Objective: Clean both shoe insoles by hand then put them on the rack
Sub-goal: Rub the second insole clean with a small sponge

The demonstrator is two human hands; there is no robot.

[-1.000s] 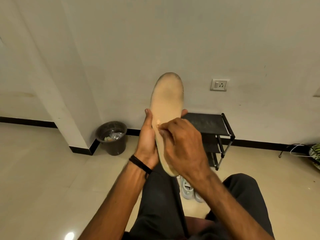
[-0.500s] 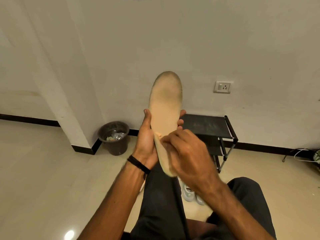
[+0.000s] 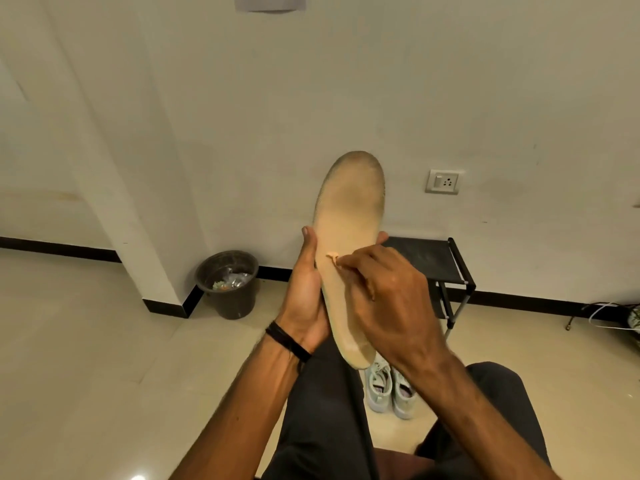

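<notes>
A pale wall rose behind the black rack (image 3: pixel 429 259); before it the left hand (image 3: pixel 306 292) gripped the upright insole (image 3: pixel 349 244); the right hand (image 3: pixel 388 299) pinched a peeling scrap (image 3: pixel 333 257) off it, cleaning underway; next, likely pulling it free.

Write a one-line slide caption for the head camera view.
Seated person's left hand holds a worn insole upright while the right hand pinches a small scrap off it.
</notes>
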